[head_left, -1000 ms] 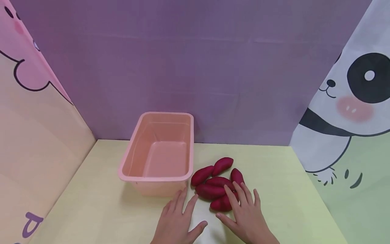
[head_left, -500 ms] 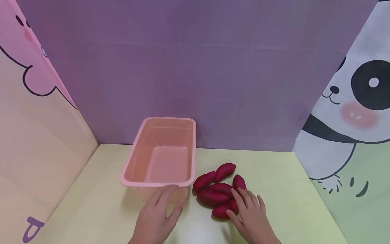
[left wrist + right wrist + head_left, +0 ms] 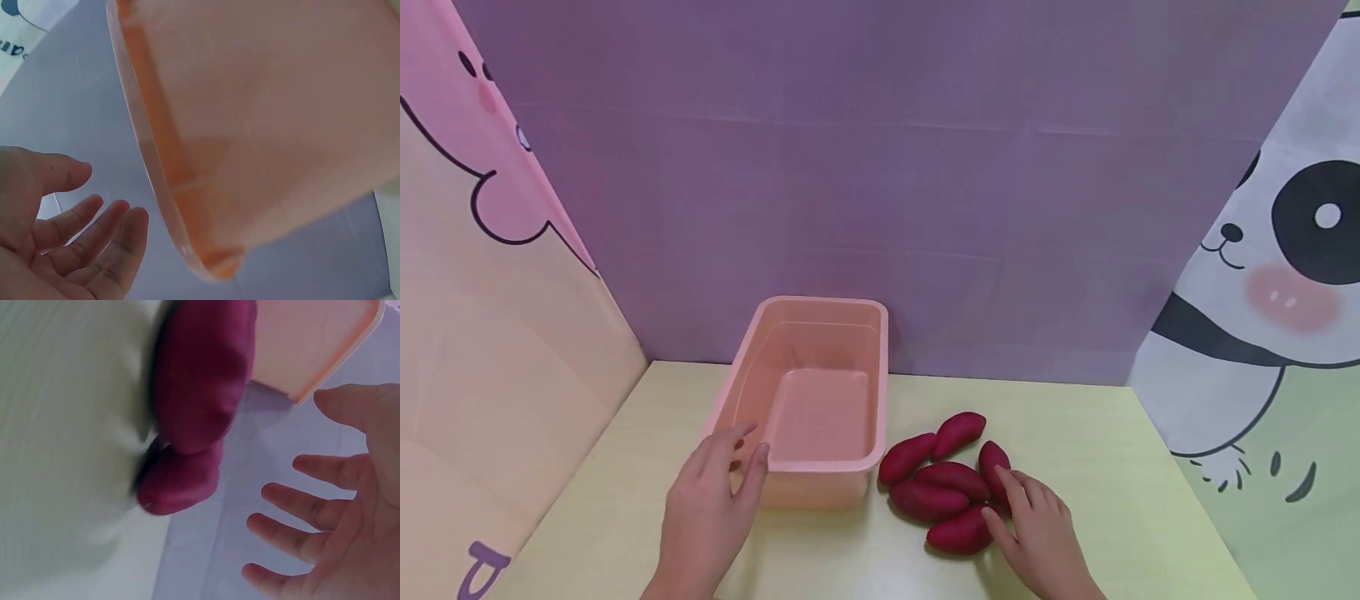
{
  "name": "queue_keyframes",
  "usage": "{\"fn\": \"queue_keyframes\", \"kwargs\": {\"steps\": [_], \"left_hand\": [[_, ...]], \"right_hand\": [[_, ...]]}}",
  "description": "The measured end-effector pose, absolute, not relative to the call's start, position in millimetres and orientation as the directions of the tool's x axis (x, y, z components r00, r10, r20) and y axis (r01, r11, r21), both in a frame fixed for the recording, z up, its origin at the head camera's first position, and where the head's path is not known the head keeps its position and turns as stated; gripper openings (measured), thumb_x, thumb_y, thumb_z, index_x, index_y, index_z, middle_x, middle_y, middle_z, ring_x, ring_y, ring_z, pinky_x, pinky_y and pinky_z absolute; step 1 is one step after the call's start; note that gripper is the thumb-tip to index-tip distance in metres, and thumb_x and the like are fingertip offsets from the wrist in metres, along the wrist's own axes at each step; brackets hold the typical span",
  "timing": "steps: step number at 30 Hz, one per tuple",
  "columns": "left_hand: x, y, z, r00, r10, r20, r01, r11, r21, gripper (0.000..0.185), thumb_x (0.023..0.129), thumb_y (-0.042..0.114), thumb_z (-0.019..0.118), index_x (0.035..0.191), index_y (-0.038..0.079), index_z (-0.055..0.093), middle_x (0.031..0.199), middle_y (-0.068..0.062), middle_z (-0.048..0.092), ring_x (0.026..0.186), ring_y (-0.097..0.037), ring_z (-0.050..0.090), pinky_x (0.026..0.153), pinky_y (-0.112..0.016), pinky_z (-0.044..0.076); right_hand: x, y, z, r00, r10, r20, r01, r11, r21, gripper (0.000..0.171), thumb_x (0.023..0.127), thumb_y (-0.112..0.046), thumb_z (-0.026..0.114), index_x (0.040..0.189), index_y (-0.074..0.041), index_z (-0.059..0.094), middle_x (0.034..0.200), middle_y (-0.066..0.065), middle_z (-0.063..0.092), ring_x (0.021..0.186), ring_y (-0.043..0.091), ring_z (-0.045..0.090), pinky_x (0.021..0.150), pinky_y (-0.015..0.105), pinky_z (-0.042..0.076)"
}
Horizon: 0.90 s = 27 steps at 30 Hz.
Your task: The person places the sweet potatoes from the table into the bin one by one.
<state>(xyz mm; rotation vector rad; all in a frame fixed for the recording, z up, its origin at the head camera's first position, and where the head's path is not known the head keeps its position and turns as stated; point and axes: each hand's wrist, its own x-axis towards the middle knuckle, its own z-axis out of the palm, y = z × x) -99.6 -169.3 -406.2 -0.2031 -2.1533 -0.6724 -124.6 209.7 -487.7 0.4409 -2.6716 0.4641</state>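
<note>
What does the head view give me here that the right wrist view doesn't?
Only the head view shows the whole layout: the left hand at the near left corner of the pink bin, all six purple sweet potatoes clustered on the yellow table, and the backdrops. Only the right wrist view shows the right hand's palm side, fingers spread and apart from the potatoes. Both show the right hand, some potatoes and a corner of the bin.

purple wall [image 3: 880,167], yellow table [image 3: 1075,433], panda curtain [image 3: 1285,275]
</note>
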Motion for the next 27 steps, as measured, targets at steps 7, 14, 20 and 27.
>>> {"fn": "queue_keyframes", "kwargs": {"steps": [7, 14, 20, 27], "left_hand": [[-105, -200, -406, -0.641, -0.239, 0.73, 0.241, 0.84, 0.486, 0.032, 0.084, 0.003, 0.075, 0.115, 0.001, 0.069, 0.103, -0.017, 0.068, 0.08, -0.03, 0.063, 0.063, -0.045, 0.051], [-110, -217, -413, -0.737, -0.355, 0.575, 0.152, 0.742, 0.653, 0.032, 0.09, 0.006, 0.072, 0.121, 0.001, 0.066, 0.114, -0.016, 0.065, 0.095, -0.027, 0.065, 0.07, 0.0, 0.042], [-119, -232, -421, -0.865, -0.413, 0.286, 0.057, 0.485, 0.873, 0.035, 0.097, 0.021, 0.069, 0.128, 0.005, 0.063, 0.123, -0.01, 0.065, 0.088, 0.006, 0.063, 0.071, -0.009, 0.051], [-130, -246, -432, -0.931, -0.363, 0.023, 0.032, -0.018, 0.999, 0.04, 0.094, 0.017, 0.073, 0.129, 0.0, 0.061, 0.108, 0.005, 0.067, 0.09, -0.006, 0.068, 0.078, -0.022, 0.057]], "right_hand": [[-138, 221, -496, -0.893, -0.131, 0.431, -0.296, 0.891, -0.343, 0.049, 0.088, -0.023, 0.076, 0.128, 0.001, 0.061, 0.112, 0.02, 0.064, 0.098, 0.04, 0.062, 0.076, 0.06, 0.053], [-149, 227, -502, -0.978, -0.001, 0.211, -0.138, 0.759, -0.636, 0.048, 0.093, -0.02, 0.073, 0.128, 0.007, 0.056, 0.114, 0.023, 0.063, 0.095, 0.035, 0.066, 0.083, 0.051, 0.055], [-152, 232, -507, -0.993, 0.064, 0.102, -0.033, 0.67, -0.742, 0.051, 0.09, -0.02, 0.076, 0.127, 0.007, 0.054, 0.109, 0.024, 0.066, 0.084, 0.03, 0.071, 0.079, 0.045, 0.057], [-154, 235, -510, -0.996, 0.084, 0.036, 0.025, 0.627, -0.779, 0.053, 0.087, -0.018, 0.079, 0.127, 0.004, 0.053, 0.105, 0.021, 0.07, 0.088, 0.031, 0.071, 0.075, 0.038, 0.057]]}}
